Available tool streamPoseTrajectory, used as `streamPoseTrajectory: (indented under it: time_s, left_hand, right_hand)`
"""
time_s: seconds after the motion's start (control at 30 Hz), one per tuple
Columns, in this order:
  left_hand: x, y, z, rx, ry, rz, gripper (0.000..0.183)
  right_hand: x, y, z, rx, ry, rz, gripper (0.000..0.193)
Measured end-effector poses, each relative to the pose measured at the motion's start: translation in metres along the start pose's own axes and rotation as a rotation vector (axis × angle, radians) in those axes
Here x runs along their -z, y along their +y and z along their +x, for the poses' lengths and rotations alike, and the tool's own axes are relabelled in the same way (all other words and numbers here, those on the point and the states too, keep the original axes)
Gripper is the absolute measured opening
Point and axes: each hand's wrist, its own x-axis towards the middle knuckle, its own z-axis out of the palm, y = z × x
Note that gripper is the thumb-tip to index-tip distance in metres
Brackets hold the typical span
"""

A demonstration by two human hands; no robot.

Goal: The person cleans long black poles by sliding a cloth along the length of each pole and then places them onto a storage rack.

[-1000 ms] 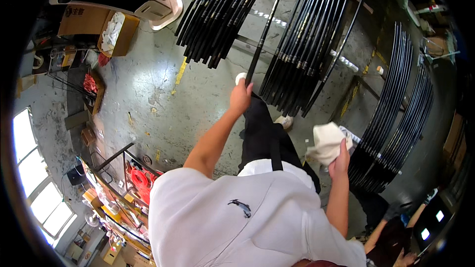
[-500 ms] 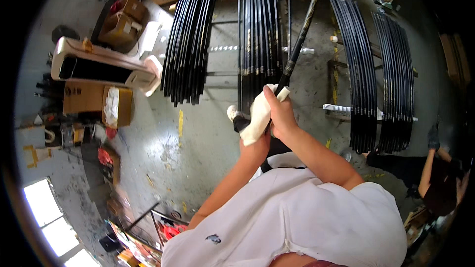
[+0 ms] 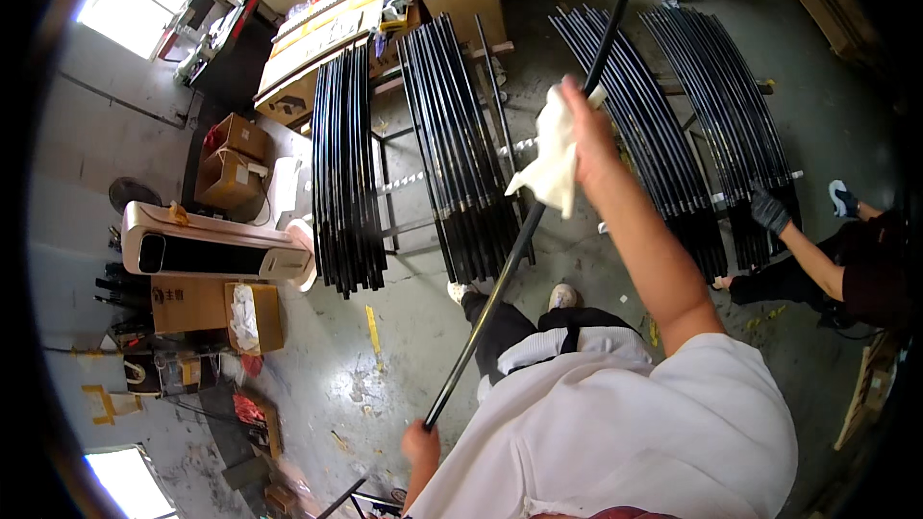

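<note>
Grey floor with worn yellow marks spreads below both hands. The left hand, low and near to the body, is closed like a fist around the lower end of one long black rod. From this hand the rod goes slanting up to the right hand and continues beyond it. The right hand is also closed, pressing a whitish cloth around the rod; loose cloth hangs on its left side. Left of the right hand lie two rows of similar rods. Right of it are two more rows, with a co-worker's gloved hand at their near part.
</note>
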Motion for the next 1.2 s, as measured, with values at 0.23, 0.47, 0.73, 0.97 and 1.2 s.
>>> streamPoseTrajectory:
  time_s: [0.23, 0.47, 0.73, 0.97, 1.2]
  left_hand:
    - [-0.037, -0.17, -0.06, 0.422, -0.18, 0.173, 0.028]
    - [-0.054, -0.204, -0.066, 0.349, -0.315, 0.18, 0.033]
    - [-0.037, -0.04, -0.001, 0.042, -0.338, 0.038, 0.043]
    - [0.04, 0.151, 0.03, -0.317, -0.285, -0.257, 0.04]
    - [0.103, 0.257, 0.039, -0.571, -0.222, -0.549, 0.039]
  right_hand:
    - [0.026, -0.127, 0.048, 0.113, -0.286, -0.01, 0.035]
    - [-0.002, -0.176, 0.03, 0.24, -0.493, 0.201, 0.026]
    - [-0.059, -0.14, -0.031, 0.479, -0.387, 0.001, 0.045]
    - [-0.079, -0.081, -0.077, 0.248, -0.288, -0.181, 0.028]
    - [-0.014, 0.064, -0.113, 0.188, -0.489, -0.305, 0.017]
